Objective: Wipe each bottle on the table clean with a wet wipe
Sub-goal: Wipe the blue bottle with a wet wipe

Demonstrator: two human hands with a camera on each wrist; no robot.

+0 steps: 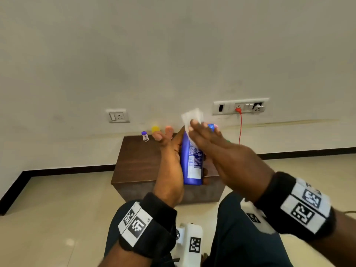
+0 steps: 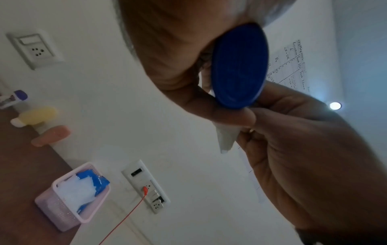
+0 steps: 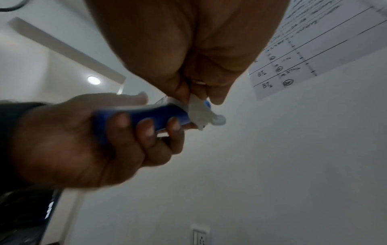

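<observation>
Fingers of the left hand (image 1: 169, 158) wrap the blue bottle (image 1: 191, 162) above the brown table (image 1: 138, 160), while the right hand (image 1: 215, 145) pinches a wet wipe (image 1: 192, 116) against its upper end (three small bottles (image 1: 155, 130) stand behind).

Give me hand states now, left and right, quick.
Left hand: fingers curled round the blue bottle, held above the table.
Right hand: pinches the wet wipe against the bottle's upper end.
</observation>
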